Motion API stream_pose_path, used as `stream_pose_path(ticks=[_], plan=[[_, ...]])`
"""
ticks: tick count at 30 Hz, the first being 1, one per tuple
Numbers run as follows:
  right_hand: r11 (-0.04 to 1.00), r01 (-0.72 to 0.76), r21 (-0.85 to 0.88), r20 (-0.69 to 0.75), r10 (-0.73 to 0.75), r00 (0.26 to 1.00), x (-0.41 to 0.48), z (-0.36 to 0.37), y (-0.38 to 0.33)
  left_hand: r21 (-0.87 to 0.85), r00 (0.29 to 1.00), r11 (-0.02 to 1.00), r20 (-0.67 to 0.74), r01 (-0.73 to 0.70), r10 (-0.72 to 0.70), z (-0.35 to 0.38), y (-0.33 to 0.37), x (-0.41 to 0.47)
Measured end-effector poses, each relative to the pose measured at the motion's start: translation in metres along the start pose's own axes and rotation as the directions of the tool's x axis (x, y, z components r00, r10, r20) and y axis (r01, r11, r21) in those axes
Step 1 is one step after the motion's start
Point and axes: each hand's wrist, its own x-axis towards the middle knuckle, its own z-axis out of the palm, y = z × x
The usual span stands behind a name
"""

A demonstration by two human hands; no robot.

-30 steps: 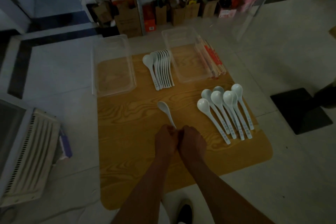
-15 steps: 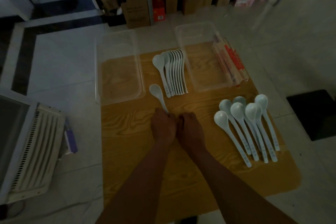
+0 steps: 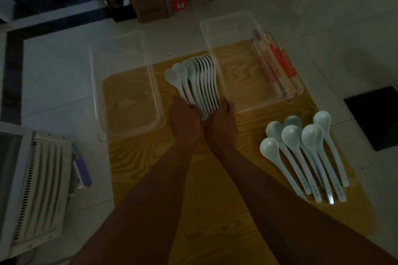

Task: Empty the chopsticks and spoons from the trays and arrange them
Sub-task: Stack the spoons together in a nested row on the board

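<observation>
Left hand [image 3: 185,117] and right hand [image 3: 221,119] clasp handle ends of fanned row of pale plastic spoons [image 3: 198,79]; bowls point away from person.

On the wooden board [image 3: 150,178], a row of spoons [image 3: 200,84] lies between two trays [image 3: 120,84] [image 3: 237,66]; chopsticks [image 3: 277,64] apparently beside the right tray, loose spoons [image 3: 305,153] nearer, right.

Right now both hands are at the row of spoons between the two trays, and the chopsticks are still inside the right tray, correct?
Not quite. The head view shows the chopsticks outside the right tray, along its right wall. Both hands, left and right, are at the row of spoons between the trays.
</observation>
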Motion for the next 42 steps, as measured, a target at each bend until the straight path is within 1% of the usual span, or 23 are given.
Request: stream_pose_path(ticks=[3,7,15,28,34,39,42], plan=[[1.0,-0.006,0.008,-0.006,0.006,1.0,0.006,0.002,-0.007,0.019,1.0,1.0,-0.011,-0.006,0.007,0.003,0.002,0.009],[0.999,-0.012,-0.046,0.005,0.012,1.0,0.014,0.007,-0.009,0.035,0.999,0.999,-0.03,-0.035,0.036,0.005,0.002,0.015],[0.999,0.03,-0.041,-0.016,-0.031,0.999,0.013,0.004,-0.011,-0.03,0.997,0.997,-0.003,-0.078,0.078,0.006,0.001,0.009],[0.992,0.072,-0.1,0.002,-0.072,0.997,0.005,0.01,0.006,-0.051,0.995,0.993,-0.008,-0.104,0.103,0.005,-0.004,-0.001],[0.995,0.063,-0.083,0.015,-0.062,0.998,0.001,0.008,0.008,-0.108,0.995,0.989,0.009,-0.101,0.102,0.005,-0.006,-0.001],[0.996,0.058,-0.064,0.023,-0.057,0.998,-0.007,0.004,0.014,-0.094,0.994,0.991,0.032,-0.099,0.102,0.004,-0.007,-0.004],[0.996,0.084,-0.041,0.001,-0.084,0.996,-0.014,0.003,0.02,-0.097,0.994,0.991,0.051,-0.095,0.101,0.002,-0.009,-0.005]])
